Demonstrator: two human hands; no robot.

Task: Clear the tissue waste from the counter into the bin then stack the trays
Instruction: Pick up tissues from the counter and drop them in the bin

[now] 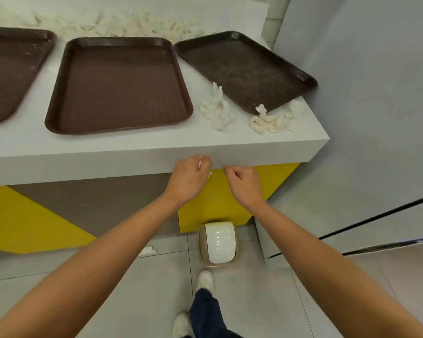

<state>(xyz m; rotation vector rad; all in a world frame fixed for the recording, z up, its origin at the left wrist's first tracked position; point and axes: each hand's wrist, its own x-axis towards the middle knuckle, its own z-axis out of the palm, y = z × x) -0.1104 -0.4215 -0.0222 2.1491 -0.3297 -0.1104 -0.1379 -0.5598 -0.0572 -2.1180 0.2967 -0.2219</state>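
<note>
Three brown trays lie side by side on the white counter (132, 145): a left tray (7, 71), a middle tray (119, 84) and a darker right tray (247, 69). Crumpled white tissues (217, 113) lie between the middle and right trays, and more tissue pieces (269, 121) sit at the right tray's near corner. A long heap of tissue (122, 26) runs along the counter's back. My left hand (189, 175) hangs in front of the counter edge, its fingers curled round small tissue bits. My right hand (243, 180) is beside it with curled fingers; whether it holds anything is hidden. A bin (219, 242) with a white lid stands on the floor below.
A grey wall or door panel (364, 118) closes off the right side. One tissue scrap (148, 250) lies on the tiled floor left of the bin. My shoes and a dark trouser leg (205, 311) are just behind the bin. The counter front is yellow and brown.
</note>
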